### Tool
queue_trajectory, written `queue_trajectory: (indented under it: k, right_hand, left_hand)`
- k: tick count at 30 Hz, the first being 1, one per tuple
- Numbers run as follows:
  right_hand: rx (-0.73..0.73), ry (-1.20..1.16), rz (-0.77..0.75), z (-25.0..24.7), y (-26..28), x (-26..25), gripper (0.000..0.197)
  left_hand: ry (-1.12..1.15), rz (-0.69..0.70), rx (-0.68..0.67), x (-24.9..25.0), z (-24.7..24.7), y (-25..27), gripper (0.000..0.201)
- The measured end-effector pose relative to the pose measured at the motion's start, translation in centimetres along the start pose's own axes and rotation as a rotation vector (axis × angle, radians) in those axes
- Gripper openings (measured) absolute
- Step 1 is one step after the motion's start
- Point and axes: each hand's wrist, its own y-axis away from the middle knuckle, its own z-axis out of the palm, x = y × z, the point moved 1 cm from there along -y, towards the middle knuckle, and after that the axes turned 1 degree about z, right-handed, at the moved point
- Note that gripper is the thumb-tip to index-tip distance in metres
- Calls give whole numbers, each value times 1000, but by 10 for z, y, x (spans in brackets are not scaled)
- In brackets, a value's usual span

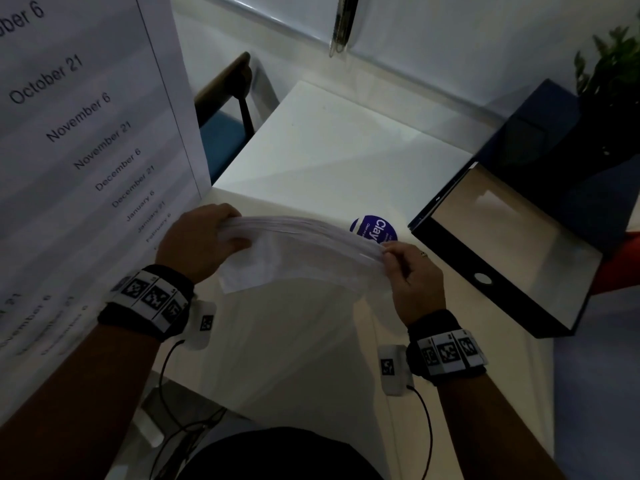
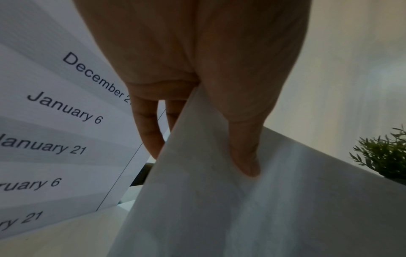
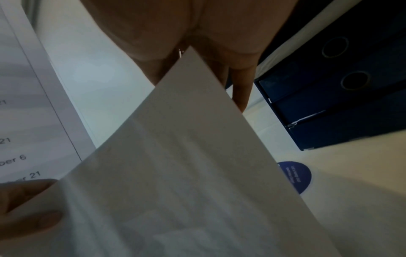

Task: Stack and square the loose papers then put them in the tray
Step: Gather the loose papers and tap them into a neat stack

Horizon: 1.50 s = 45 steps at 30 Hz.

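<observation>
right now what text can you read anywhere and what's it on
"October 21", "November 6", "November 21", "December 6", "December 21", "January 6", "January 21": large date sheet standing at left.
"Clay": blue round sticker on the table; its smaller print is too blurred.
Held paper stack: nothing legible.

— What words can you read?

— The big white sheet standing on the left has dates on it: "October 21", "November 6", "November 21", "December 6", "December 21", "January 6".

— Any more?

— From the left wrist, the same sheet also shows "January 21". The round blue sticker on the table says "Clay". Its small words are too tiny.
</observation>
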Motion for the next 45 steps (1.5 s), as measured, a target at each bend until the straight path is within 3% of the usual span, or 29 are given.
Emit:
queue_trajectory:
  k: [5,9,17,19,22,24,27,31,33,36,40,45]
  right_hand:
    - [3,60,-4,-2,-6,-3,10]
    - [29,135,-121,-5,-10,-9,4]
    - [-44,254,-190,-1,-6,-12,10]
    - [-93,281,-202,-2,-4,-19,29]
    - [-254,422,-163,-1,1,-29,88]
    - [-306,554,-138,1,5,-32,102]
    - [-248,676,-119,5,4,-31,81]
    - [-219,522,15,5,-9,-20,29]
    - [-175,434,-7,-1,-12,-18,20]
    - [-133,405,-69,-9,-5,-19,26]
    - [-280,473,57,0,5,-16,65]
    - [-129,277,106,7,3,-8,50]
  left_hand:
    - [3,17,-6,2,-2,0,28]
    - [-9,24,-16,2,-2,-1,26]
    - [-7,-4,-23,1,1,-3,18]
    - [-6,-10,-22,-1,2,-3,17]
    - [-11,-9,-19,-1,3,-3,17]
    - [-17,-16,-12,0,4,-3,18]
    - [-18,-33,12,1,4,-2,19]
    - [-7,-46,1,5,0,-2,17]
    - [22,-22,15,8,-9,0,17]
    - [98,56,35,12,-21,5,20]
    - [322,-13,3,7,-14,11,60]
    - [657,-156,211,-9,6,18,71]
